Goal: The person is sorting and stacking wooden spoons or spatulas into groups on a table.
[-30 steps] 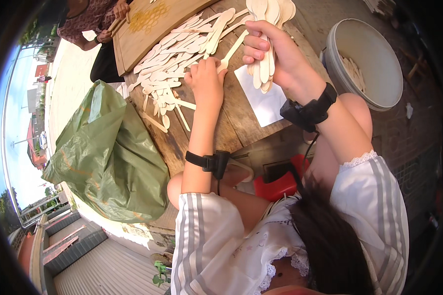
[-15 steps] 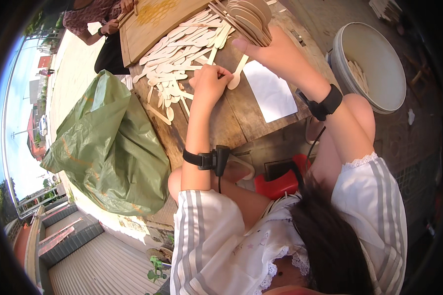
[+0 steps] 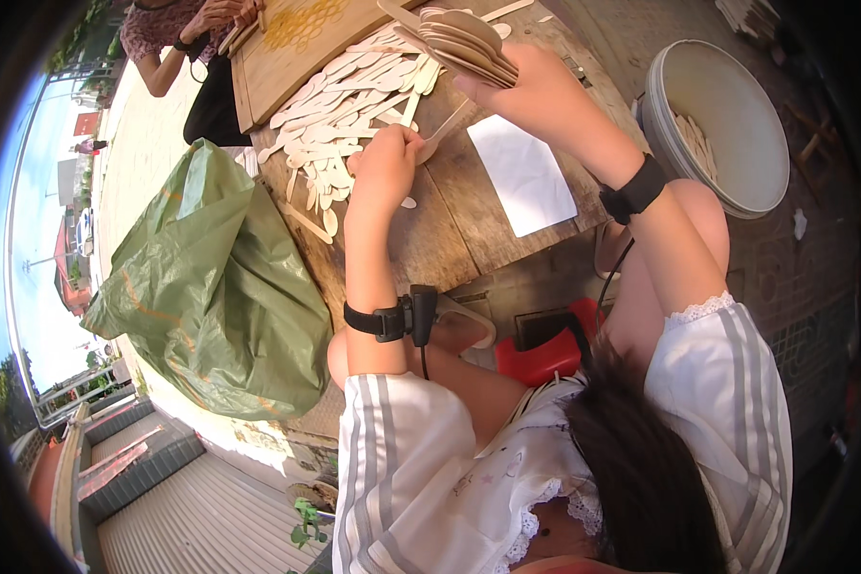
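Observation:
My right hand (image 3: 550, 100) is closed round a thick fanned bundle of wooden spoons (image 3: 464, 43), raised over the far right part of the table. At the near edge of a loose heap of pale wooden spoons (image 3: 340, 115), my left hand (image 3: 385, 170) pinches a single wooden spoon (image 3: 438, 139) by its bowl end. That spoon's handle slants up toward the right hand. My left fingertips are partly hidden by the back of the hand. A white sheet of paper (image 3: 521, 177) lies on the wooden table (image 3: 445, 225), below my right hand.
A green plastic bag (image 3: 210, 297) leans against the table's left side. At the far left, a co-worker's hands (image 3: 222, 17) hold sticks beside a wooden board (image 3: 258, 81) with yellow rubber bands. A white bucket (image 3: 655, 124) stands right; a red stool (image 3: 540, 359) is below.
My left hand has moved slightly left and nearer, drawing the single spoon with it. The bundle in my right hand has tilted leftward and shifted a little. The co-worker's hands have moved.

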`<state>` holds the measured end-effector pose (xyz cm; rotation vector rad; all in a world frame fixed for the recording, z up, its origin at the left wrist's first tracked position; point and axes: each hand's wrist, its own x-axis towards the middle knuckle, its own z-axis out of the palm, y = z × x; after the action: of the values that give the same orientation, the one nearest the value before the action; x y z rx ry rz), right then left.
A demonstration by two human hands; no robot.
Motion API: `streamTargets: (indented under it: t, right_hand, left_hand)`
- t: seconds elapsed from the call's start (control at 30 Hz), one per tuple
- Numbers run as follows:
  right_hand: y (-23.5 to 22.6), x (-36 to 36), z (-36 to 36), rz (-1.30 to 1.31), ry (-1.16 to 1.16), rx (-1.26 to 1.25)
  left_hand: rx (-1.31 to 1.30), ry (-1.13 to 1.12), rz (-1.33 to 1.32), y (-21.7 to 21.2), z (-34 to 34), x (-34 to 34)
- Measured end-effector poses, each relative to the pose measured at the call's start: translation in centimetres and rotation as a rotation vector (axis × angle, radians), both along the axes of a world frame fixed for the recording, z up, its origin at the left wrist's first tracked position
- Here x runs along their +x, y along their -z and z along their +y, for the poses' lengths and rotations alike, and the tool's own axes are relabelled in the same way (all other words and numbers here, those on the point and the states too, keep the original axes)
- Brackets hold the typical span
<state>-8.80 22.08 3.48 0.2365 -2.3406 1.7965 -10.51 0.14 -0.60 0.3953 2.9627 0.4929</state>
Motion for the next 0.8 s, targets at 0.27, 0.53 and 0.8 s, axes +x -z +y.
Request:
streamTargets:
  t: [0.27, 0.53, 0.8]
  right_hand:
    - [1.6, -1.1, 0.0, -0.224, -0.29, 0.157]
    - [1.5, 0.2, -2.2, -0.572, -0.63, -0.366]
    - [1.6, 2.4, -4.3, -0.773, -0.678, -1.084]
  left_hand:
    - [0.29, 0.335, 0.021, -5.6, -0.4, 0.2]
    - [0.72, 0.196, 0.048, -7.4, 1.2, 1.0]
    - [0.652, 0.267, 0.611, -5.9, 4.6, -1.0]
